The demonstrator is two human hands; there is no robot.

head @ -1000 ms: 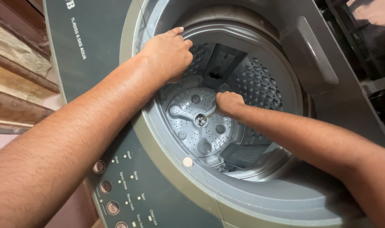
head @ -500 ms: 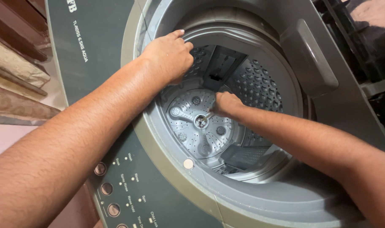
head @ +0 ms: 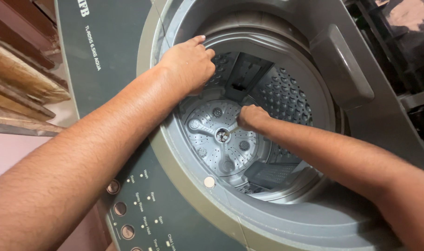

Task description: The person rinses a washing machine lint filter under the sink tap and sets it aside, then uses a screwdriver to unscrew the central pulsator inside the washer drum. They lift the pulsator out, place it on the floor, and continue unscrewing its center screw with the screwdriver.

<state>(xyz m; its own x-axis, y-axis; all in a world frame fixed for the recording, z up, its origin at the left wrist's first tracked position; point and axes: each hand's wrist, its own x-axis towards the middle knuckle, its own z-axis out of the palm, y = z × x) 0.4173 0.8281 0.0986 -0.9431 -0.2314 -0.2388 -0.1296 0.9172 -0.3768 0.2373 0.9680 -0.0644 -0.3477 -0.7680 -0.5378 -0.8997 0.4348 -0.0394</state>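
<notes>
I'm looking straight down into the open top-loading washing machine (head: 105, 60), and both of my arms are in its mouth. My left hand (head: 188, 62) is curled over the grey inner rim (head: 286, 51) on the drum's upper left side, fingers hooked around the edge, clamped on it like a brace. My right hand (head: 251, 117) is deep inside the perforated drum (head: 291, 97), closed into a fist just beside the centre hub (head: 222, 135) of the pulsator plate (head: 212, 139). Something thin seems to run from that fist toward the hub, but I can't tell what it is, or whether the fingers are really pinching it.

The pulsator is the piece to judge. It sits flat at the drum's bottom, a ribbed grey plastic disc dotted with small holes. I'd call it stiff and fairly light, but smooth, likely slick if wet, and held fast at the hub. The raised ribs or the outer edge look like the best places to get fingers on; the centre gives little to hold.

Below the drum opening, on the dark control panel (head: 142, 218), there's a row of round buttons (head: 120, 208). Wooden planks (head: 21, 88) lie left of the machine.
</notes>
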